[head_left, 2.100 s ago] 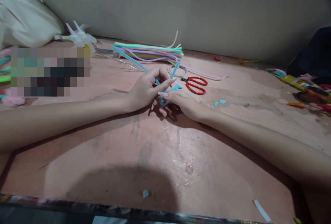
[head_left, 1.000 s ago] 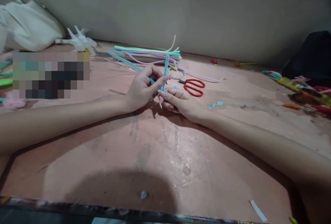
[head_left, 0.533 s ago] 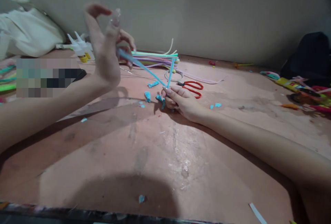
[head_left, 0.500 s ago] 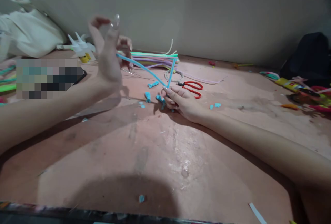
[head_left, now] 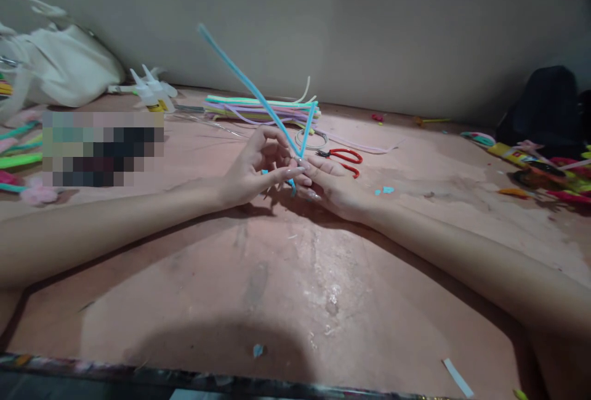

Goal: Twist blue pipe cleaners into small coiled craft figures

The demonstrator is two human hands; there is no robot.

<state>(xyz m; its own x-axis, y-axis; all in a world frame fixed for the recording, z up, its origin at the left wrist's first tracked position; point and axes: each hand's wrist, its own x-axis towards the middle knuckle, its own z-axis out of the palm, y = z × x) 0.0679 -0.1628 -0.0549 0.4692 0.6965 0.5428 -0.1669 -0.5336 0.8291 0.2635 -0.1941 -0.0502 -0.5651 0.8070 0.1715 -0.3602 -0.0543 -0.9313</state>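
A light-blue pipe cleaner [head_left: 247,82] is bent into a V, its long arm rising to the upper left and its short arm standing to the right. Closed around the bend, my right hand [head_left: 330,184] pinches it between thumb and fingers. My left hand [head_left: 253,169] meets it there, fingers curled and thumb and fingertips at the same bend. Small blue twisted pieces [head_left: 292,187] lie under and behind the hands, partly hidden. Just beyond my right hand rest red-handled pliers [head_left: 344,155], one handle partly covered by it.
Behind the hands lie a bundle of coloured pipe cleaners [head_left: 263,111] and a wire coil [head_left: 318,141]. Glue bottles [head_left: 152,93] and a white bag [head_left: 69,68] are at back left. A yellow tube [head_left: 510,152] and a dark bag [head_left: 545,108] sit right. Blue scraps [head_left: 386,190] dot the table.
My left hand has let go of the long arm's far part and come down right to the bend. The long arm now points up freely. My right hand keeps its grip.
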